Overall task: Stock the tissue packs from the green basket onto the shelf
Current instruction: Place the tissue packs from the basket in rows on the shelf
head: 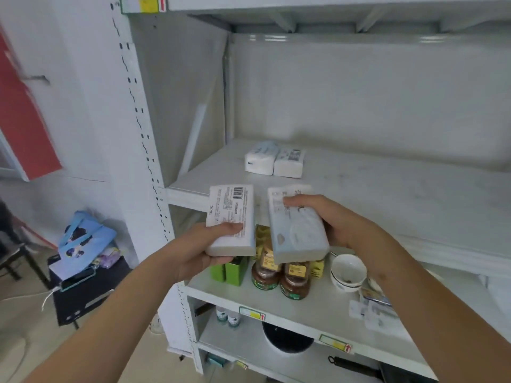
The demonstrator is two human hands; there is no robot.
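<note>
Both hands up at the near edge of the shelf [359, 189], each grasping one tissue pack. Left hand [204, 247] grips the left pack [232, 219] from below and at its near end, thumb over the top, barcode side up. Right hand [331, 219] clamps the right pack [297, 225] from its right side, fingers over the top; that pack tilts, near end lower. Two stocked packs [275, 160] lie side by side, touching, far back and left on the same shelf.

Risks, as judged:
- Right pack held by one edge and tilted; soft wrapper could slip and drop onto the glass jars [279, 275] or the white bowl [347, 273] on the shelf below
- Setting both down at once could leave the row crooked, or nudge the stocked pair out of line
- A pack left at the lip could tip off, as the near edge is just under the hands

Hidden or unclear:
- Green basket not in view; count of packs left cannot be told
- Print on the packs blurred, unreadable
- Left palm and most right fingertips covered by the packs
- Right end of the shelf cut off by the frame
</note>
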